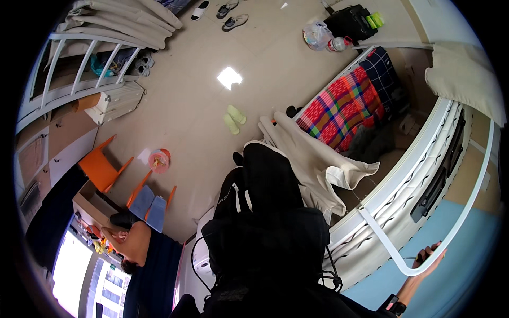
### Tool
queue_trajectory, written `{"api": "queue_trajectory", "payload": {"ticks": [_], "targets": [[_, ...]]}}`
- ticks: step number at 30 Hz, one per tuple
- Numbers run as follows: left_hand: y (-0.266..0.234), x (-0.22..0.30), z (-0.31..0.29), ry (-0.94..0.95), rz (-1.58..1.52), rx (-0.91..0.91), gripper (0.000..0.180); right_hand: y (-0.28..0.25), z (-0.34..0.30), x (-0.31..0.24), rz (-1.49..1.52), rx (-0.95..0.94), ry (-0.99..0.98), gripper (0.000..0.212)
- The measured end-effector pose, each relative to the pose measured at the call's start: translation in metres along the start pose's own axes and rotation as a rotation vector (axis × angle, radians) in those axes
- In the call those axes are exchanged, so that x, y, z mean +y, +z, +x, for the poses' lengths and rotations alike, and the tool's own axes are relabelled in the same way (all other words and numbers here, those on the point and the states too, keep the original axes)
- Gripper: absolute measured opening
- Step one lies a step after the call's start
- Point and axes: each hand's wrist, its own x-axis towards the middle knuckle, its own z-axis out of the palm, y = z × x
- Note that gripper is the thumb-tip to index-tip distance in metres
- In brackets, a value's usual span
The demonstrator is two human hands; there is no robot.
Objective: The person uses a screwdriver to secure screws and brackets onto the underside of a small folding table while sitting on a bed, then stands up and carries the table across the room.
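At the lower right my right hand [427, 257] is beside the bottom corner of a white metal bed rail [462, 226], which crosses in front of it. Its fingers are curled; a thin dark line shows near them, but what they hold cannot be made out. A dark band sits on my right wrist. Under that hand lies a light blue mattress surface [432, 294]. My left hand is out of the picture. My legs in black trousers [270, 177] reach forward from the middle, beside a beige curtain [313, 153] hanging from the bunk.
On the lower bunk lies a plaid blanket [344, 108]. Green slippers [234, 120], a pink bin [159, 160], an orange chair [101, 167] and a blue-seated chair [148, 206] stand on the floor. Another person [135, 244] sits at a desk, lower left. A bag [317, 36] lies far right.
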Motion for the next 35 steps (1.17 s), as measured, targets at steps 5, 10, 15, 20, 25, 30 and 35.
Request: {"api": "queue_trajectory", "payload": {"ticks": [5, 10, 15, 20, 25, 30, 35], "targets": [[0.006, -0.01, 0.036, -0.037, -0.019, 0.003, 0.043, 0.01, -0.006, -0.004, -0.124, 0.081, -0.078, 0.038], [0.022, -0.025, 0.073, -0.062, -0.044, -0.005, 0.04, -0.013, 0.002, -0.021, -0.292, 0.077, -0.195, 0.035], [0.028, -0.028, 0.111, -0.047, -0.104, 0.013, 0.038, -0.031, 0.014, -0.033, -0.198, 0.006, -0.165, 0.033], [0.027, -0.042, 0.126, -0.075, -0.127, 0.03, 0.035, -0.015, 0.005, -0.026, -0.405, 0.137, -0.233, 0.035], [0.026, -0.046, 0.139, -0.087, -0.125, 0.047, 0.033, -0.001, 0.002, -0.016, -0.414, 0.157, -0.284, 0.037], [0.023, -0.045, 0.168, -0.067, -0.062, 0.053, 0.03, -0.005, -0.003, -0.029, -0.53, 0.18, -0.168, 0.045], [-0.031, -0.017, 0.292, 0.069, 0.113, 0.14, 0.028, -0.083, -0.046, -0.04, -1.062, 0.247, -0.393, 0.053]]}}
